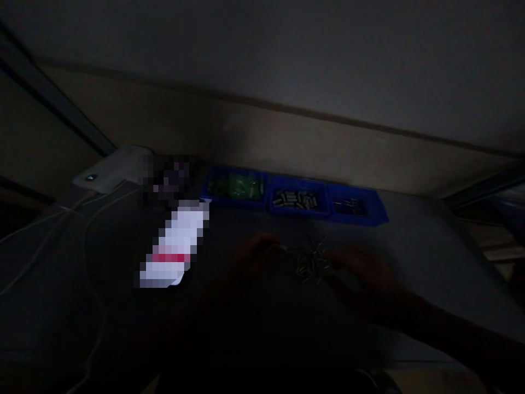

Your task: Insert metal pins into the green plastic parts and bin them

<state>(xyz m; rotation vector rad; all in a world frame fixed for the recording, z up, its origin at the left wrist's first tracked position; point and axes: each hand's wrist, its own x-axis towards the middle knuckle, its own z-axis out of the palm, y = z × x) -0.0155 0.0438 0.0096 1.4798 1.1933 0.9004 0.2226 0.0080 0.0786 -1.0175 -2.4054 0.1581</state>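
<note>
Gloom is covering the grey table [418, 235], three blue bins [297, 212] lining up by the wall [262, 131]. From where I'm standing, a loose heap of thin metal pieces [309, 265] is lying between the hands, in front of the bins; its pieces are pointing every which way, sharing no long axis. Right hand [363, 265] is bordering the heap's right edge, seemingly nearer its bulk; left hand [262, 244] is lying off its left. Too dark: I'm not managing to tell whether either is gripping anything.
</note>
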